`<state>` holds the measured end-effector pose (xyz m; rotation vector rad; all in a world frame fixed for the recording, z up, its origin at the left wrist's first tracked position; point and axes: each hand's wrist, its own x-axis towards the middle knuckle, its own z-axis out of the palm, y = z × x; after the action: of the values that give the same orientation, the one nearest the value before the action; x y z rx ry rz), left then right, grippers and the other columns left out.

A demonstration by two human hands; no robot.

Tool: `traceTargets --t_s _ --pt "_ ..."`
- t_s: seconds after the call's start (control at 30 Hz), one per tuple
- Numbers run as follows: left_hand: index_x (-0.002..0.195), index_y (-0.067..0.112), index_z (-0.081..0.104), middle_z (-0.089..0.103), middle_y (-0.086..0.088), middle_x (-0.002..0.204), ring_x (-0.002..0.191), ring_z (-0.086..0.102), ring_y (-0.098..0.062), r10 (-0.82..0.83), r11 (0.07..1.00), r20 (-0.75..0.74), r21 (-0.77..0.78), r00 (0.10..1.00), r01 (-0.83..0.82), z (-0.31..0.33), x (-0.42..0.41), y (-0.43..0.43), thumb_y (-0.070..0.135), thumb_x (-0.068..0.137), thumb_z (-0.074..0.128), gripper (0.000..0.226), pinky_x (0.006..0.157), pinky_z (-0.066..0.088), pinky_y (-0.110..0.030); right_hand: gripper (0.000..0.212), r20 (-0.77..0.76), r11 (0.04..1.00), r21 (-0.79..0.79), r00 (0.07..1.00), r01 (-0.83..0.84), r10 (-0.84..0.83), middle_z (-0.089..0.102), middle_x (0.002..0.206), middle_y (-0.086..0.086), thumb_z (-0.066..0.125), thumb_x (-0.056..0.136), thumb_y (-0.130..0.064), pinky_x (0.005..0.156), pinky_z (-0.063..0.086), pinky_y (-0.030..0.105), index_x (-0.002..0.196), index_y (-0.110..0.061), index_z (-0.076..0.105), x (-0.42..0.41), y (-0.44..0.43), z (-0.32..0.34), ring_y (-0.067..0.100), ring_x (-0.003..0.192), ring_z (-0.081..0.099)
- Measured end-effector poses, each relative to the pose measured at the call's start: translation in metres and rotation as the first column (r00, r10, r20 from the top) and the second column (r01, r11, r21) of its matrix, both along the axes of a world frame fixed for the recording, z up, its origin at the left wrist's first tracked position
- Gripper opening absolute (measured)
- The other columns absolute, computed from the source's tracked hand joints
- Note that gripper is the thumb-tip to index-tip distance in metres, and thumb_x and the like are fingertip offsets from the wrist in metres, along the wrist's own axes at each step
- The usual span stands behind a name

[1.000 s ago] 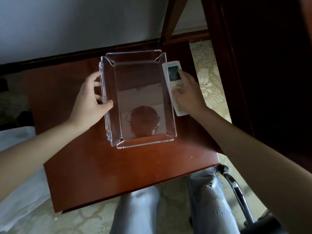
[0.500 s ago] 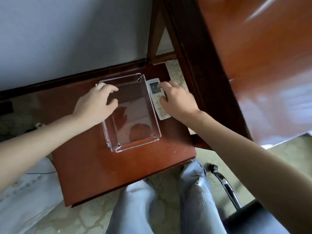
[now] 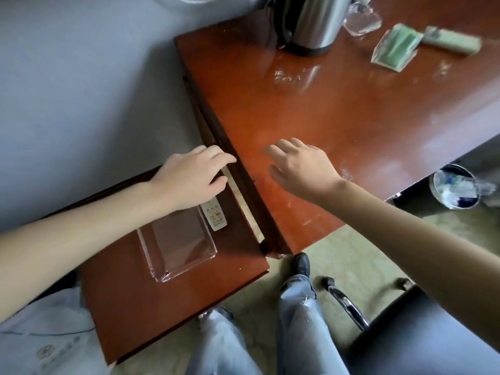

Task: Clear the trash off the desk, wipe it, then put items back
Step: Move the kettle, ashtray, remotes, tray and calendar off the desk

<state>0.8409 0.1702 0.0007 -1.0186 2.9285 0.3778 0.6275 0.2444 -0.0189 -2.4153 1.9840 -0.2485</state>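
Head view: remote (image 3: 215, 216) partly under left hand (image 3: 193, 175), grip slack, empty (right hand (image 3: 300, 166) likewise loose).

Soft, even daylight fills the scene; its source is out of view. The desk (image 3: 351, 117) is the brightest part, with pale glare streaks on its glossy top near the kettle (image 3: 311, 23) and along its right edge. The low side table (image 3: 162, 307) is dimmer, and a dark band of shadow runs along its right edge. The wall (image 3: 81, 77) is flat grey-blue. The right hand (image 3: 300, 166) is smeared at the fingertips; the left hand (image 3: 192, 180) is sharper. The green packet (image 3: 393, 48) near the desk's far right corner is soft. Straight edges bow toward the borders.
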Motion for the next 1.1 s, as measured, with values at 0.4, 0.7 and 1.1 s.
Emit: traceTargets --t_s 0.4,0.7,1.1 --pt "0.138 0.029 0.038 0.041 0.006 0.141 0.126 0.042 -0.012 0.033 0.998 0.021 0.046 0.999 -0.034 0.015 -0.207 -0.045 0.036 0.097 0.041 0.042 0.08 0.046 -0.03 0.033 -0.025 0.997 -0.068 0.999 -0.031 0.029 0.064 0.08 0.004 0.044 0.08 -0.023 0.047 0.048 0.028 0.104 -0.015 0.065 -0.215 -0.039 0.006 0.028 0.068 0.06" --pt "0.135 0.026 0.041 0.036 0.007 0.14 0.126 0.039 -0.015 0.112 0.991 -0.047 0.075 0.993 -0.108 0.008 -0.29 -0.102 0.03 0.094 0.047 0.042 0.088 0.044 -0.038 0.036 -0.018 0.997 0.018 0.997 0.08 -0.08 0.063 0.098 0.013 0.065 0.08 -0.019 0.061 0.051 0.039 0.115 -0.011 0.06 -0.32 -0.081 0.003 0.035 0.087 0.059" --pt "0.133 0.01 0.042 0.029 -0.016 0.144 0.122 0.033 -0.04 0.572 0.693 -0.574 -0.043 0.586 -0.72 0.017 -0.332 -0.197 0.048 0.078 0.056 0.069 0.1 0.025 -0.035 0.081 0.014 0.919 0.165 0.931 0.357 -0.364 0.032 0.147 0.007 0.061 0.077 -0.052 0.104 0.026 0.051 0.144 -0.022 0.027 -0.397 -0.177 0.003 0.041 0.128 0.03"
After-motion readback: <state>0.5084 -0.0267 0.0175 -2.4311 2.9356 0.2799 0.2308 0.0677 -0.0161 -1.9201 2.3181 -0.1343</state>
